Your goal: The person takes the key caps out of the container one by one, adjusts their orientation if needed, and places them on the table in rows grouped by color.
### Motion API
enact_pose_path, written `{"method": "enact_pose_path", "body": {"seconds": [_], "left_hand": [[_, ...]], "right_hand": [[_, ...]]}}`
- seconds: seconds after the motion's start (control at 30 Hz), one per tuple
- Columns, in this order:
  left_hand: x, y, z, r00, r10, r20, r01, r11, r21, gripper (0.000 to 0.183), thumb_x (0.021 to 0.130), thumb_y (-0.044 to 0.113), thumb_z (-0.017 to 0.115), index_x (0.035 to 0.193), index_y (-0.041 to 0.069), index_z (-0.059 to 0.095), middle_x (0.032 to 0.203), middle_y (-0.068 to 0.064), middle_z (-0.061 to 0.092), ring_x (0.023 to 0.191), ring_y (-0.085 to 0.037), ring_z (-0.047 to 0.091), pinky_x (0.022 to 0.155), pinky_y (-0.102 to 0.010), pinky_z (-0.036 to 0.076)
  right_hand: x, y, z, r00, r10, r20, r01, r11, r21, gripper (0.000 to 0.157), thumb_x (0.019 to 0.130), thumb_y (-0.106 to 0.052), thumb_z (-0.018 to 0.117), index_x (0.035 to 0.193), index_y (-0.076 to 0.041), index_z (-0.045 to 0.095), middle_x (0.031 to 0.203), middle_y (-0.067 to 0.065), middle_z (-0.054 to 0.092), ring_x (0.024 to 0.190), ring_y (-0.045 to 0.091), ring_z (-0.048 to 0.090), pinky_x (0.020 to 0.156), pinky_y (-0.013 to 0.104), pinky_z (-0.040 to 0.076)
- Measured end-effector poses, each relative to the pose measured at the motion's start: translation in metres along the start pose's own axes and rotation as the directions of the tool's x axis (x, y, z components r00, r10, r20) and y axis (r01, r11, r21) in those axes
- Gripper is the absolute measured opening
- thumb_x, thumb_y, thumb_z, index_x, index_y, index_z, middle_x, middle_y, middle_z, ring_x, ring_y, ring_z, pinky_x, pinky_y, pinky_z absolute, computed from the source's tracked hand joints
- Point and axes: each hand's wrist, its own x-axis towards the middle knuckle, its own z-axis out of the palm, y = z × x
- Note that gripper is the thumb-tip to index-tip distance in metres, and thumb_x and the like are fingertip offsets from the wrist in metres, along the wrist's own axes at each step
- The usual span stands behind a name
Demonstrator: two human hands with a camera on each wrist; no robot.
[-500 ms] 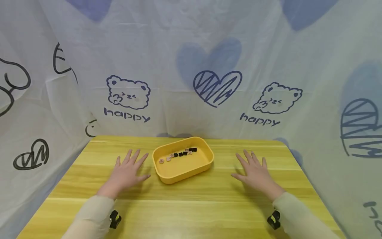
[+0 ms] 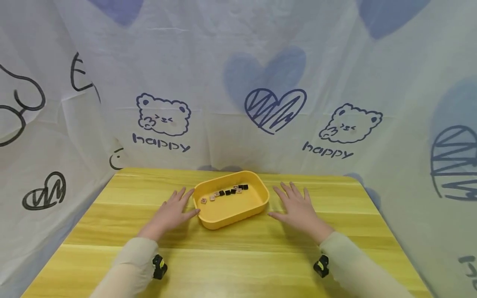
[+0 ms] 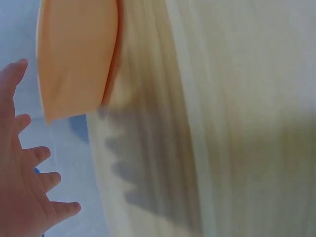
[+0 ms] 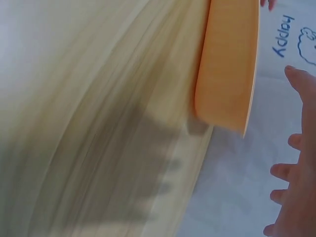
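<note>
A shallow yellow tray (image 2: pixel 227 210) with rounded corners sits on the wooden table. Inside it, small black cubes (image 2: pixel 228 192) and pale cubes (image 2: pixel 212 198) lie in an uneven line. My left hand (image 2: pixel 169 217) is spread at the tray's left end, its thumb and a fingertip overlapping the rim in the head view. In the left wrist view, a gap shows between that hand (image 3: pixel 24 173) and the tray wall (image 3: pixel 79 59). My right hand (image 2: pixel 299 213), fingers apart, hovers just off the right end. Neither hand holds anything.
Yellow wood-grain table (image 2: pixel 238 265) extends in front of the tray and to both sides. Behind it hangs a white cloth (image 2: pixel 216 136) printed with hearts and bears, which also covers the left and right sides. A small black device (image 2: pixel 159 267) is on each wrist.
Both hands have moved inward toward the tray, the left one rightward and the right one leftward. The tray and cubes keep their places on the table; the head view has shifted slightly.
</note>
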Motion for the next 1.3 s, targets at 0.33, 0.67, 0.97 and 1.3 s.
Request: {"method": "enact_pose_path", "body": {"seconds": [0.33, 0.67, 0.97, 1.3], "left_hand": [[0.004, 0.008, 0.022, 0.999, -0.035, 0.01, 0.037, 0.969, -0.244, 0.073, 0.099, 0.037, 0.055, 0.154, 0.001, 0.023, 0.155, -0.029, 0.02, 0.14, -0.05, 0.019, 0.112, -0.062, 0.017], [-0.002, 0.008, 0.046, 0.996, -0.083, 0.029, 0.081, 0.737, -0.671, 0.091, 0.097, 0.033, 0.06, 0.157, 0.011, -0.004, 0.159, -0.024, 0.003, 0.143, -0.046, 0.006, 0.113, -0.061, 0.0], [-0.001, 0.017, 0.068, 0.994, -0.1, -0.054, 0.034, 0.715, -0.698, 0.102, 0.091, 0.031, 0.069, 0.157, 0.01, -0.006, 0.159, -0.025, 0.005, 0.145, -0.043, 0.004, 0.11, -0.062, -0.014], [0.002, 0.014, 0.073, 0.99, -0.132, -0.054, 0.06, 0.727, -0.684, 0.1, 0.089, 0.033, 0.07, 0.157, 0.013, 0.0, 0.16, -0.024, 0.007, 0.144, -0.044, 0.007, 0.111, -0.061, -0.012]], "right_hand": [[0.023, -0.041, 0.008, 0.999, -0.044, -0.009, 0.044, 0.995, 0.087, 0.083, 0.085, -0.056, 0.067, 0.15, -0.014, 0.039, 0.15, 0.014, 0.041, 0.14, 0.04, 0.027, 0.111, 0.066, 0.013], [0.048, -0.069, 0.015, 0.998, -0.063, -0.008, 0.063, 0.98, 0.189, 0.076, 0.086, -0.052, 0.069, 0.146, -0.014, 0.045, 0.14, 0.009, 0.052, 0.13, 0.032, 0.044, 0.107, 0.056, 0.03], [0.073, -0.087, 0.02, 0.994, -0.08, 0.08, 0.042, 0.917, 0.397, 0.064, 0.088, -0.039, 0.072, 0.139, -0.007, 0.053, 0.136, 0.011, 0.056, 0.125, 0.03, 0.051, 0.104, 0.047, 0.041], [0.103, -0.117, 0.033, 0.969, -0.16, 0.191, 0.04, 0.856, 0.516, 0.047, 0.088, -0.029, 0.074, 0.127, -0.005, 0.063, 0.124, 0.012, 0.064, 0.117, 0.03, 0.057, 0.099, 0.043, 0.045]]}}
